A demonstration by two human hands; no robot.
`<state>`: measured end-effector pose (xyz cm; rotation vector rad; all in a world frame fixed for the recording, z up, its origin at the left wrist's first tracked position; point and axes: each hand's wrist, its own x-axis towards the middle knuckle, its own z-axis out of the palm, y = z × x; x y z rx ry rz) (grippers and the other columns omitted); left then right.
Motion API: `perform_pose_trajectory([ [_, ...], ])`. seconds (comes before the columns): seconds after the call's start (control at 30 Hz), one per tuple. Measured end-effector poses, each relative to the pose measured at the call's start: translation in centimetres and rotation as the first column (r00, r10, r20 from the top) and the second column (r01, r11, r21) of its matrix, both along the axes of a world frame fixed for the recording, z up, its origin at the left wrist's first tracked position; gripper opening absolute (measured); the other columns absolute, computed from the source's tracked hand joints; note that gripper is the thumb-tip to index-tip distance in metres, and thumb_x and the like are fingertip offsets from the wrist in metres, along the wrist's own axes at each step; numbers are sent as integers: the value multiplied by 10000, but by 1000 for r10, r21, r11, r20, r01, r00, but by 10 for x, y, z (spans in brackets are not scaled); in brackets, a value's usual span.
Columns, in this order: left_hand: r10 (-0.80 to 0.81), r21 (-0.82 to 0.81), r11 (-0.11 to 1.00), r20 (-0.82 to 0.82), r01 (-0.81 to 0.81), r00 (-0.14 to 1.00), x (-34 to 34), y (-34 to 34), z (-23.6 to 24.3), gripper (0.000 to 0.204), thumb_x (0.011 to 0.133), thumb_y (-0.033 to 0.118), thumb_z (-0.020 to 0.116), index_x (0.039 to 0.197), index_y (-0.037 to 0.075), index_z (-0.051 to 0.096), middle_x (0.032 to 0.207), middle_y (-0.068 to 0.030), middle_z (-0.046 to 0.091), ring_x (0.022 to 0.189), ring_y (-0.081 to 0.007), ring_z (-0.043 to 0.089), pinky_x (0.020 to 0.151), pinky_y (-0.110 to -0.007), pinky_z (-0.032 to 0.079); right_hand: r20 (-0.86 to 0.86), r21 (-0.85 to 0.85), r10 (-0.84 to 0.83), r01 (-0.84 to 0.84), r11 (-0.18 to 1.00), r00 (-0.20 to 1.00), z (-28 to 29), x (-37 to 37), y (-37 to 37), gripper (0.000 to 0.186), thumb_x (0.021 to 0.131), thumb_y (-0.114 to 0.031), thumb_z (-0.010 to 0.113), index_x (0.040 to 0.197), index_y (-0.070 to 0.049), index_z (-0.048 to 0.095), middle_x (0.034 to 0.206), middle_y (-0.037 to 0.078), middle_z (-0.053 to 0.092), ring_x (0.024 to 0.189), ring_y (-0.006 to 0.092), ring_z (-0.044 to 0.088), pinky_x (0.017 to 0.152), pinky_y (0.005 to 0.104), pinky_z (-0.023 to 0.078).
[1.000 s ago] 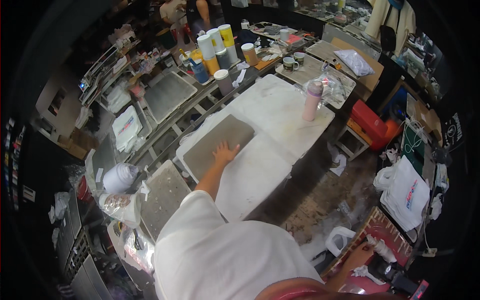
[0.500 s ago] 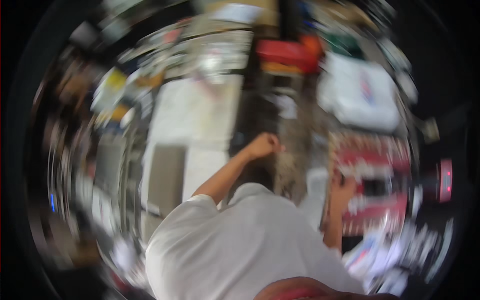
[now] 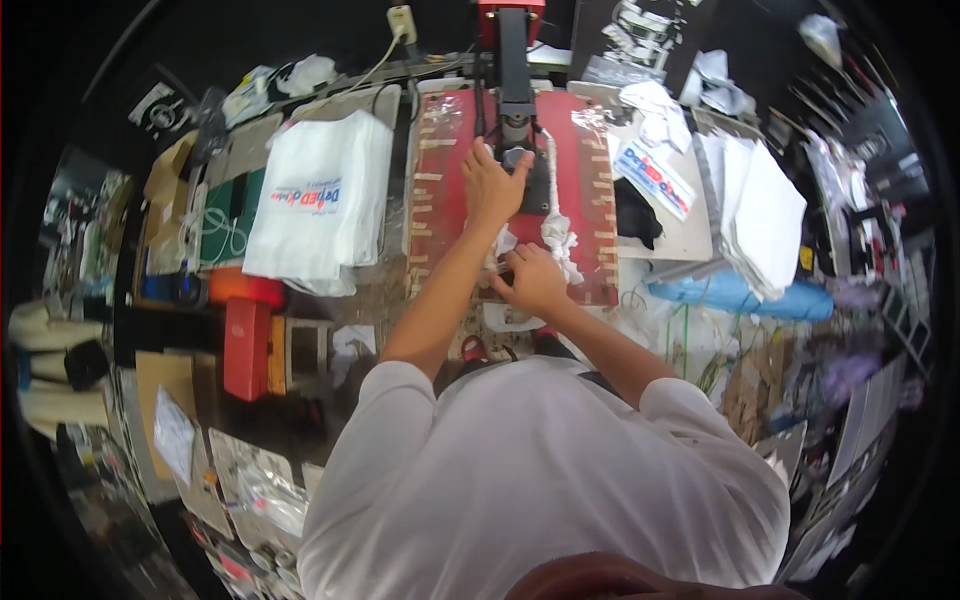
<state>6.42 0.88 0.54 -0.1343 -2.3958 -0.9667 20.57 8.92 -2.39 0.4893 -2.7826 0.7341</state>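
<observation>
A press-like machine with a black arm (image 3: 515, 85) stands on a red board (image 3: 445, 150) edged with strips of tape. My left hand (image 3: 495, 190) reaches over the board to the base of that arm. Its fingers and thumb are apart, beside a round grey knob (image 3: 515, 157). Nearer to me, my right hand (image 3: 537, 277) is at the front of the board, its fingers curled down beside a small white wrapped piece (image 3: 503, 245). What those fingers grip is hidden. Just right of the machine runs a white-wrapped bar (image 3: 552, 185), ending in bunched white material (image 3: 560, 245).
Left of the board lies a stack of white printed bags (image 3: 320, 200), with a red box (image 3: 247, 350) nearer me. To the right are a printed white sheet (image 3: 655, 180), black cloth (image 3: 635, 215), white sheets (image 3: 765, 220) and a blue roll (image 3: 740, 295).
My body has turned right, so the red board is now in front of me. Both hands are now over it; earlier the left was away from it. The earlier frame is blurred.
</observation>
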Motion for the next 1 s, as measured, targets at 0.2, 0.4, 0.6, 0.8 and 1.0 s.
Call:
perform_pose_trajectory([
  [0.2, -213, 324, 946, 540, 32, 814, -43, -24, -10, 864, 679, 463, 811, 1233, -106, 471, 1127, -243, 626, 994, -334, 634, 848, -415, 488, -67, 35, -62, 65, 997, 996, 2, 12, -13, 514, 775, -565, 661, 833, -55, 659, 825, 102, 587, 861, 279, 569, 776, 391, 453],
  [0.4, -521, 602, 799, 690, 2, 503, -73, -25, -39, 807, 665, 482, 808, 1217, -52, 559, 1152, -169, 594, 1001, -276, 580, 875, -411, 459, -138, 136, 24, -5, 991, 990, -6, 16, -2, 561, 743, -617, 647, 806, -60, 673, 830, 96, 621, 856, 274, 596, 796, 391, 455],
  [0.6, -596, 647, 762, 711, -15, 374, -110, -42, -53, 864, 698, 512, 776, 1284, -75, 532, 1307, -195, 546, 1166, -294, 532, 1005, -389, 383, 107, 197, 48, -69, 978, 993, -12, -9, -8, 638, 720, -665, 623, 707, -31, 690, 745, 147, 658, 764, 333, 639, 701, 438, 500],
  [0.8, -453, 470, 866, 587, 173, 671, -38, -10, -8, 735, 741, 508, 769, 1107, -111, 615, 1055, -199, 655, 966, -258, 607, 851, -378, 447, -119, -17, 83, -86, 996, 989, -36, 0, 5, 576, 732, -584, 667, 610, -24, 617, 642, 112, 567, 676, 289, 582, 683, 383, 482],
  [1.0, -359, 508, 859, 525, 54, 772, -37, -22, -22, 493, 792, 387, 768, 1007, -44, 663, 940, -74, 644, 837, -166, 583, 758, -309, 442, 60, 11, 132, -133, 991, 989, -29, -3, -6, 634, 776, -655, 587, 715, -29, 665, 793, 114, 644, 794, 261, 611, 798, 333, 469],
])
